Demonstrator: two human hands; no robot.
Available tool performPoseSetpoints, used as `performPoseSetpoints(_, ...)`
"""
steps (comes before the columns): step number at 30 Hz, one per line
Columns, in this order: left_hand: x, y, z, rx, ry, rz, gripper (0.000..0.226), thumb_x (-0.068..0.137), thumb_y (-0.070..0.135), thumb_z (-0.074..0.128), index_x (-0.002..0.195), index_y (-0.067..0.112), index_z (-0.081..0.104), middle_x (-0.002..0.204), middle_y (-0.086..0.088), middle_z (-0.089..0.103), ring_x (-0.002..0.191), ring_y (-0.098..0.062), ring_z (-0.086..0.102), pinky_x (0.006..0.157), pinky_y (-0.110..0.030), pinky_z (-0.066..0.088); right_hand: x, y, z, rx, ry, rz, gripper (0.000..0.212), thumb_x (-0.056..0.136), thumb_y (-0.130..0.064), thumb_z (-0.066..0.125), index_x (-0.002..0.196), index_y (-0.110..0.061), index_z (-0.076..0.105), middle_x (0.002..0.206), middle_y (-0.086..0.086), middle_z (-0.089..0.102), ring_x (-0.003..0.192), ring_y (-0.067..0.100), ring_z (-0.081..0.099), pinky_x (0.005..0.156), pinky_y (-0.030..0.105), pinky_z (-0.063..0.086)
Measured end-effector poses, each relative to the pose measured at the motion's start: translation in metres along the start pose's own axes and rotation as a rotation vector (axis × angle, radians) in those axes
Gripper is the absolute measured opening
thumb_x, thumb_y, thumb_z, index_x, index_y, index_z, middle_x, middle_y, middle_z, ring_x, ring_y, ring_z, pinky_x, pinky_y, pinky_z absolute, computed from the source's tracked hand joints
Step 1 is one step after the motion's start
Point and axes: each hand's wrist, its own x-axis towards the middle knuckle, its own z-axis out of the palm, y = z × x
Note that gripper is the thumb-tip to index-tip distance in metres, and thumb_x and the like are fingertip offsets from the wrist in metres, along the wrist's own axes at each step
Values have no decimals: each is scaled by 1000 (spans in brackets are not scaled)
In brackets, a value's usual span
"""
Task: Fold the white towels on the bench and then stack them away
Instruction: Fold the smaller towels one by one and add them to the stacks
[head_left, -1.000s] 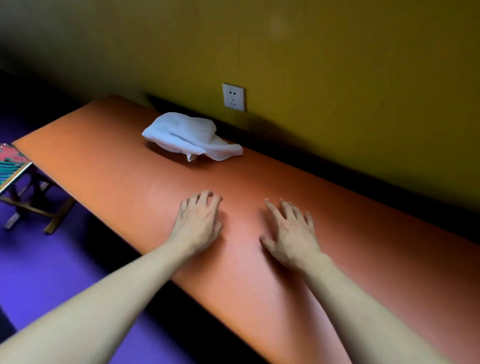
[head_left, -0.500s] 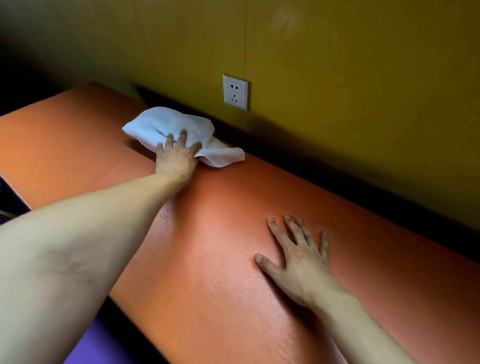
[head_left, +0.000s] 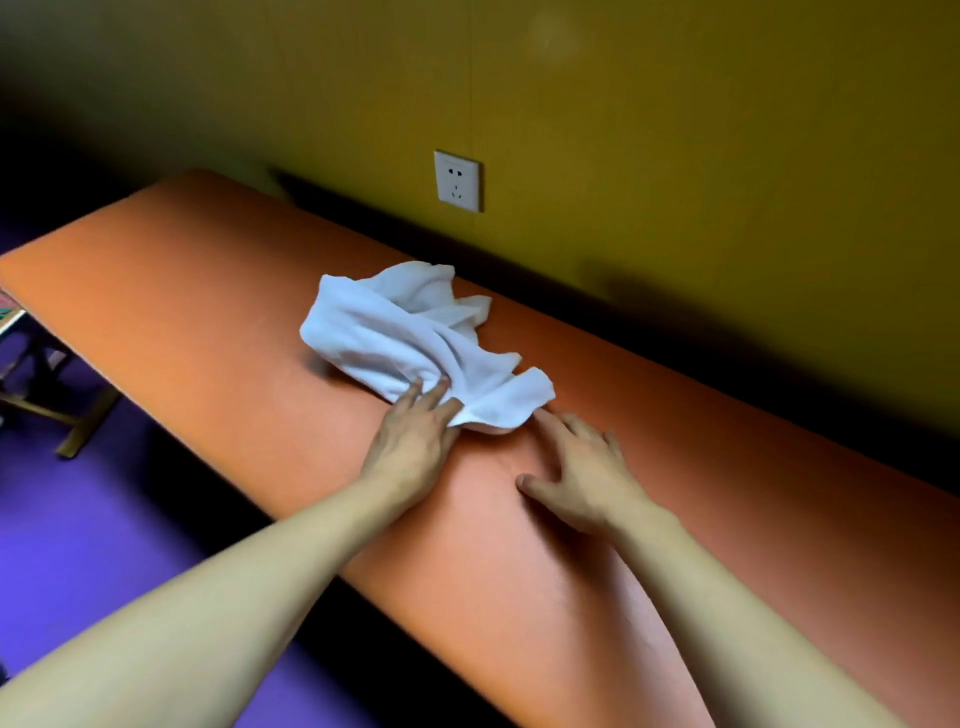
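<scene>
In the head view no writing shows, and the crumpled white cloth towel (head_left: 415, 343) now lies mid-way along the orange padded bench (head_left: 208, 332), nearer you than half a second ago. Your left hand (head_left: 415, 441) seems to pinch its near edge, the grip partly hidden by cloth. Your right hand (head_left: 584, 478) rests flat and relaxed on the bench just beside the towel's corner.

On the far side I see a yellow-green wall (head_left: 675, 104) with a white power socket (head_left: 458, 181) set low in it. At my left lies a purple floor (head_left: 93, 519), and a wooden folding stool (head_left: 47, 395) stands on it at the left edge, only partly in frame.
</scene>
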Motion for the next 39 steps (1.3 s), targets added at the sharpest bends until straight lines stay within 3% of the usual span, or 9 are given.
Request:
performPoseSetpoints(3,-40,37,7,-27,-46,89,72,92,51,15,135,14,60,159,-8,41,147,-40,32,116,-47,34,-48,2,4,47,292,33,83,80,-43,72,150,-29,29,141,2,40,130,27,43,106,44,35)
performPoseSetpoints(6,-74,71,17,-86,-58,180,60,94,43,22,124,11,63,141,-12,58,131,-41,49,107,-49,42,-89,10,11,-21,471,30,89,68,-40,80,145,-23,39,134,7,45,122,28,44,101,40,33)
performPoseSetpoints(14,-130,162,6,-248,-61,244,47,91,42,21,105,11,52,102,-10,55,93,-34,48,84,-48,41,-166,22,-14,-142,481,-26,34,70,-17,57,104,-19,62,86,0,59,84,31,59,84,39,32)
performPoseSetpoints(18,-141,182,-7,-245,62,275,19,85,13,49,104,13,52,95,-7,55,87,-34,48,76,-46,39,-208,23,-56,118,425,-11,19,88,-15,49,104,-24,50,91,1,55,80,30,51,68,40,37)
performPoseSetpoints(21,-142,192,-16,-288,136,100,31,71,-8,56,89,17,56,83,-2,56,84,-36,52,70,-43,41,-242,23,-87,177,379,-24,10,94,-19,44,100,-26,41,86,-1,56,75,31,50,60,40,37)
performPoseSetpoints(25,-144,205,-35,-359,198,-105,44,63,-9,51,92,22,61,87,1,57,88,-30,50,73,-40,44,-276,26,-123,158,373,1,16,89,-19,43,100,-30,41,81,0,61,74,34,56,64,43,47)
performPoseSetpoints(28,-153,214,-46,-171,258,-30,57,61,-14,58,104,23,53,96,2,54,88,-27,43,75,-37,32,-296,35,-148,124,402,23,16,86,-23,50,99,-32,46,80,-4,63,76,31,59,68,43,51)
performPoseSetpoints(31,-160,218,-55,-55,345,44,52,66,-14,48,104,21,52,94,-2,57,89,-32,50,75,-41,36,-317,48,-176,141,485,51,14,81,-29,57,93,-34,53,81,-9,66,77,23,61,71,42,53)
performPoseSetpoints(39,-171,198,-122,-114,479,-92,47,74,-11,48,106,22,61,88,-14,64,93,-40,59,80,-40,44,-376,78,-238,174,654,67,8,86,-35,67,90,-31,61,82,-9,67,82,22,62,75,39,50)
